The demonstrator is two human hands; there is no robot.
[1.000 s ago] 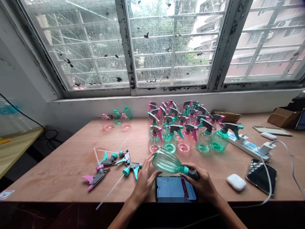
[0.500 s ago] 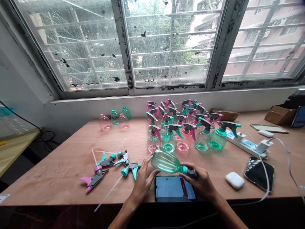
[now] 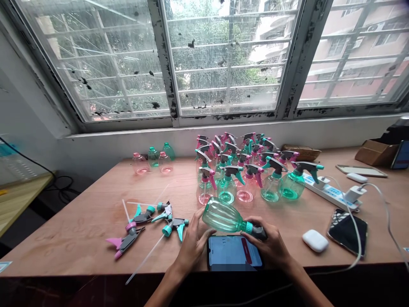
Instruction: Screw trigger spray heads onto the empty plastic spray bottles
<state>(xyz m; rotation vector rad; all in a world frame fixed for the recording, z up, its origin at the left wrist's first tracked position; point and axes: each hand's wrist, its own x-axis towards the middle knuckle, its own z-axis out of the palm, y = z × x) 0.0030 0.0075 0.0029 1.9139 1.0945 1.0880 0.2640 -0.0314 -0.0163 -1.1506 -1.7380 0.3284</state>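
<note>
A clear green spray bottle (image 3: 222,217) lies tilted on its side just above a lit phone (image 3: 233,252) at the table's near edge. My left hand (image 3: 191,241) cups the bottle's body from the left, fingers curled on it. My right hand (image 3: 271,246) is closed around the grey spray head at the bottle's neck. Several loose spray heads (image 3: 150,221) with dip tubes lie to the left of my hands. Behind the bottle stands a cluster of several assembled pink and green spray bottles (image 3: 246,170).
Three headless bottles (image 3: 153,161) stand at the back left by the window sill. On the right lie a white earbud case (image 3: 315,240), a dark phone (image 3: 347,232) on a cable, a power strip (image 3: 332,192) and a cardboard box (image 3: 373,153).
Nearly nothing has changed; the view shifted slightly, and both hands stay on the green bottle above the phone.
</note>
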